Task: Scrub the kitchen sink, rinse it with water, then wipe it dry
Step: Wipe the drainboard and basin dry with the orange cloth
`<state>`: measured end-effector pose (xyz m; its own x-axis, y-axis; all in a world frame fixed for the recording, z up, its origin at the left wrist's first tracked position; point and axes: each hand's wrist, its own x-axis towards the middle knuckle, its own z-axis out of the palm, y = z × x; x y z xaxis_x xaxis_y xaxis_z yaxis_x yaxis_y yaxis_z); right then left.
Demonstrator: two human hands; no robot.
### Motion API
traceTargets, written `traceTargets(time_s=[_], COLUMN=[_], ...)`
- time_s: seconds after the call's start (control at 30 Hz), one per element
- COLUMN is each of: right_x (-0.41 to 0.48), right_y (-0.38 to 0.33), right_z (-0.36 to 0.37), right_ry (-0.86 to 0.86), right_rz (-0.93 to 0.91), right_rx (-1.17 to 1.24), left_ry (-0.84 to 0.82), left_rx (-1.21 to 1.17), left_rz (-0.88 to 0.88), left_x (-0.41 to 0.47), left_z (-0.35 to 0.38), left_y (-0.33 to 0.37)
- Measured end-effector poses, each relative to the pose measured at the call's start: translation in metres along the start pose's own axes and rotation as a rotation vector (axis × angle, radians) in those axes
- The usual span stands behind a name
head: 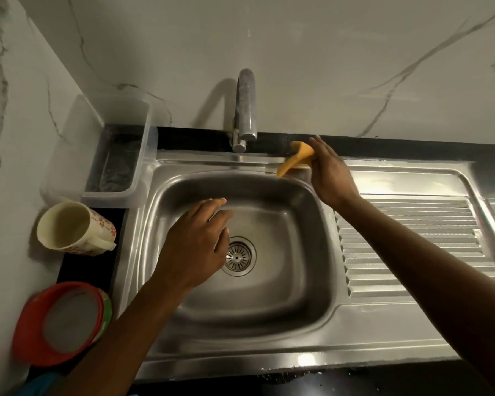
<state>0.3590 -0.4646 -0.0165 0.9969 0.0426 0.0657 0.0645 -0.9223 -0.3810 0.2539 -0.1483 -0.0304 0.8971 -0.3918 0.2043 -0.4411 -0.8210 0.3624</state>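
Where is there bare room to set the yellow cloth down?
The ribbed drainboard right of the basin is bare, and so is the steel rim in front of it. The left counter strip is crowded: clear tub, cream jug, red bowl. The left hand hovers over the basin; the right hand holds the cloth near the tap.

A clear tub [84,132], a cream floral jug [69,227] and perhaps a red sieve [29,318] line the black counter [87,269].

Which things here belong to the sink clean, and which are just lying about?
Job: sink, tap, yellow cloth held by the right hand at the back rim, left hand open over the sink.
Lying about: clear tub, cream jug, red bowl, all left of the sink.
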Motion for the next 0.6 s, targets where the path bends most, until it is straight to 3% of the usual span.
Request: traceTargets(time_s=[0.1, 0.2, 0.3, 0.43, 0.6], right_x=[0.028, 0.053, 0.065, 0.070, 0.067], right_y=[-0.028, -0.052, -0.066, -0.074, -0.052], right_z=[0.011, 0.036, 0.062, 0.074, 0.089], right_ry=[-0.075, -0.253, -0.426, -0.329, -0.346], right_rz=[-0.137, -0.275, -0.222, -0.157, -0.238], right_rx=[-0.072, -0.269, -0.291, -0.151, -0.223], left_ry=[-0.007, -0.012, -0.018, -0.052, -0.060], left_rx=[0.010, 0.012, 0.011, 0.021, 0.014], left_rz=[-0.009, -0.012, -0.035, -0.065, -0.075], left_x=[0.001, 0.001, 0.000, 0.000, 0.010], left_z=[0.003, 0.006, 0.010, 0.019, 0.028], left_y=[0.007, 0.014, 0.020, 0.029, 0.048])
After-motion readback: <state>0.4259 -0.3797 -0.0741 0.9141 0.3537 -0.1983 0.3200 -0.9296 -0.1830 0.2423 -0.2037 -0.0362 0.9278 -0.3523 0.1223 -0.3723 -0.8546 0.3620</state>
